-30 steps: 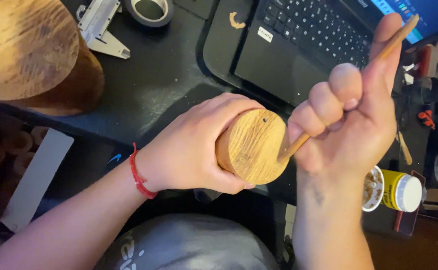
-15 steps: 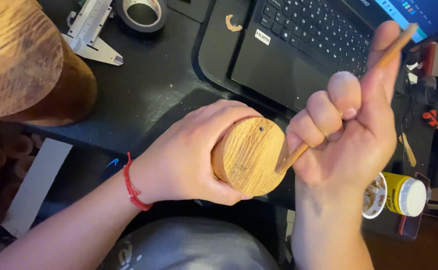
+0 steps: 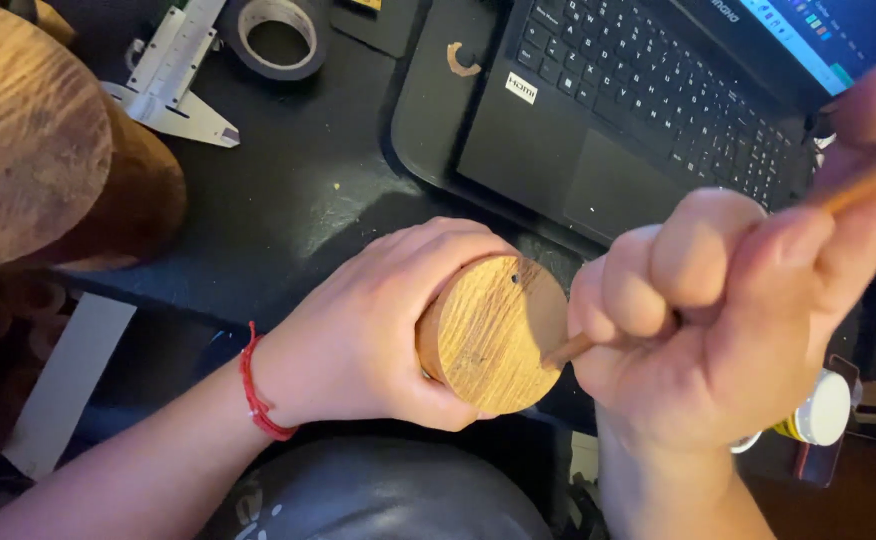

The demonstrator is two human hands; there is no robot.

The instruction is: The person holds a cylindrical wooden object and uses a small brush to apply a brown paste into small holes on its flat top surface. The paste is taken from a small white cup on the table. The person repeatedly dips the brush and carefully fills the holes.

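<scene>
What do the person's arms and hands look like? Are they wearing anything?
Both arms are bare, with no sleeves showing. The left hand has a thin red cord bracelet tied round the wrist. The right hand wears nothing: no glove, ring or watch can be seen on it.

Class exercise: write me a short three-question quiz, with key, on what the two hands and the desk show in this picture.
1. True or false: the left hand grips the round wooden block.
2. What does the right hand hold? A) thin wooden stick B) metal caliper C) roll of tape
3. Fill in: behind the hands, on the black desk, lies an open ____.

Key: 1 true. 2 A; the caliper and tape roll lie untouched at the top left. 3 laptop.
</scene>
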